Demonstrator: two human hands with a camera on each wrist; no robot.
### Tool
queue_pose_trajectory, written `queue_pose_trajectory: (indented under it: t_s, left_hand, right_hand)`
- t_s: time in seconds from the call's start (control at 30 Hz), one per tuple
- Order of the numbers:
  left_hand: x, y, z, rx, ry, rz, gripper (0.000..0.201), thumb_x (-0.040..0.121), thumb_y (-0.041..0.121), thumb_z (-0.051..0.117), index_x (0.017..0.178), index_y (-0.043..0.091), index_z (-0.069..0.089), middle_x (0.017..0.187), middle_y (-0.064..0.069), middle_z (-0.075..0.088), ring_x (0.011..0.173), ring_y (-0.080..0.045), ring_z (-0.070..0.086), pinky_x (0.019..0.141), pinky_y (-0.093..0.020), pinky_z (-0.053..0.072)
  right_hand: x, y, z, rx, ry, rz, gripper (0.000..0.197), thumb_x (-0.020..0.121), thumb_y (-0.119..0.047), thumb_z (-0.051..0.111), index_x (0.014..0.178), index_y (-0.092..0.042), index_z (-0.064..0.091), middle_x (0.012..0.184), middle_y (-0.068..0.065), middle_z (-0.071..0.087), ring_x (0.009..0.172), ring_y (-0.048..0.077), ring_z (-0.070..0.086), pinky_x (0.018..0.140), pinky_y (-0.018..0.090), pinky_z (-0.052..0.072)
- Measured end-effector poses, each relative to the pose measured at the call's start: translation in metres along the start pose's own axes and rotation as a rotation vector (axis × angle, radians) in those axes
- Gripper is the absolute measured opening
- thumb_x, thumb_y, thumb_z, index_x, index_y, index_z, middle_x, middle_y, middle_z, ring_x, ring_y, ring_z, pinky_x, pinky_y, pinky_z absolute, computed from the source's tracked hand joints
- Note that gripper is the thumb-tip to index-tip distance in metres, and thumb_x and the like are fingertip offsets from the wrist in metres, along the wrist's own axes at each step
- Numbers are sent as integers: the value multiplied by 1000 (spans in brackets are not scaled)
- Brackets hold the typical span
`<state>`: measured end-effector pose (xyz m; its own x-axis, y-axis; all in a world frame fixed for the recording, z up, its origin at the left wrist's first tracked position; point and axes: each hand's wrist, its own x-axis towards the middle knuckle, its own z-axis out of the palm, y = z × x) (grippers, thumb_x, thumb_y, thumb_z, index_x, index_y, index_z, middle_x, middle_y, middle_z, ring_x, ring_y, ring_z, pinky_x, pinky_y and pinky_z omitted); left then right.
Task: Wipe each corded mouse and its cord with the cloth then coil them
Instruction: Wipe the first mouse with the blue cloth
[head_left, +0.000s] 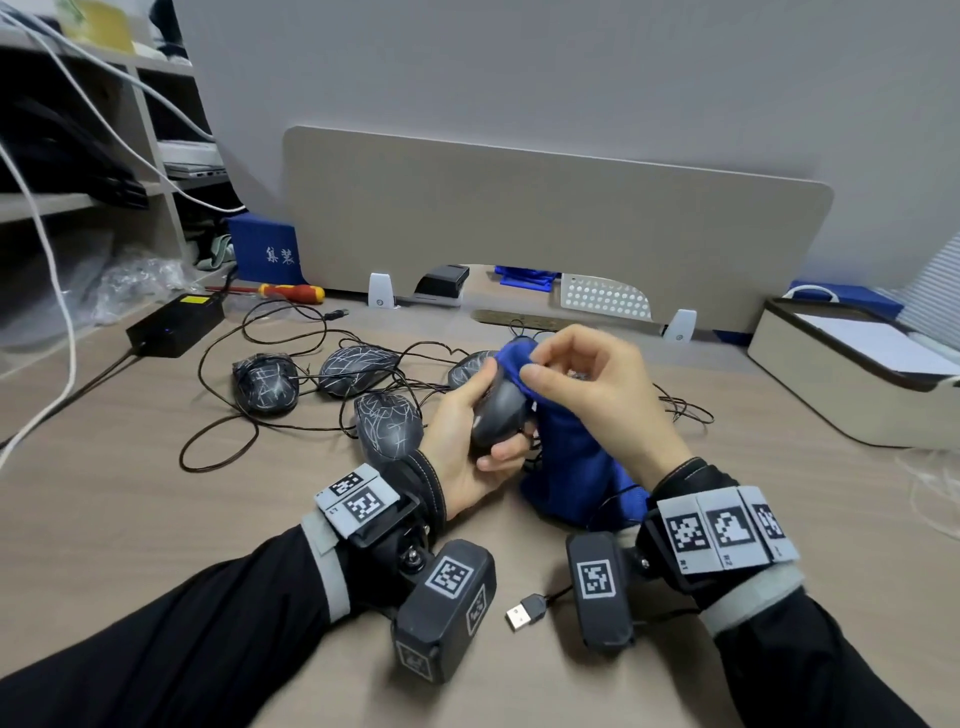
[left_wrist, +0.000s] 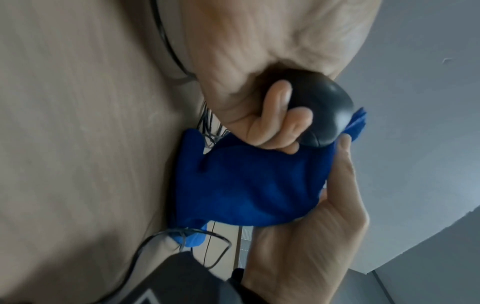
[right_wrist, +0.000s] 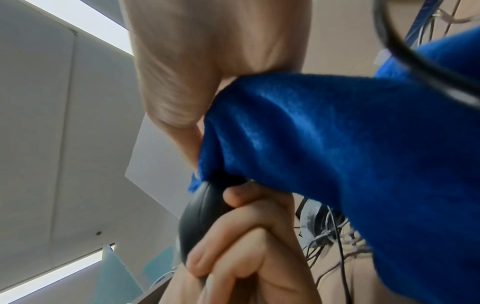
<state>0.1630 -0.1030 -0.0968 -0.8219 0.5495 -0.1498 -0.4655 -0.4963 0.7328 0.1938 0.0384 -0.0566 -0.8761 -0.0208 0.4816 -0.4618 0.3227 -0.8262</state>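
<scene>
Left hand (head_left: 470, 457) curled around a dark mouse (head_left: 500, 415), lifted just above the worktop (head_left: 156, 519). Right hand (head_left: 597, 395) pinching the blue cloth (head_left: 576, 467) over the mouse's front end, the rest of the cloth hanging down to the worktop. Grip on both sides closed and full. Four scribbled mice (head_left: 387, 423) waiting beyond, cords tangled. Likely snag: trailing cord (head_left: 618, 493) under the cloth catching or dragging the USB plug (head_left: 524, 614); loose pinch letting the cloth slip.
</scene>
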Motion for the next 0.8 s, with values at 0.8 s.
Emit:
queue_pose_trajectory:
  t_s: [0.8]
  left_hand:
    - [-3,1,-1,-108,25,-26,62,98,54,37,72,8,70,63,-7,63,49,-21,60,42,-20,45]
  right_hand:
    - [-8,-5,11,-78,-381,48,13,83,1,76,77,-9,70,65,0,65,60,6,58,64,19,49]
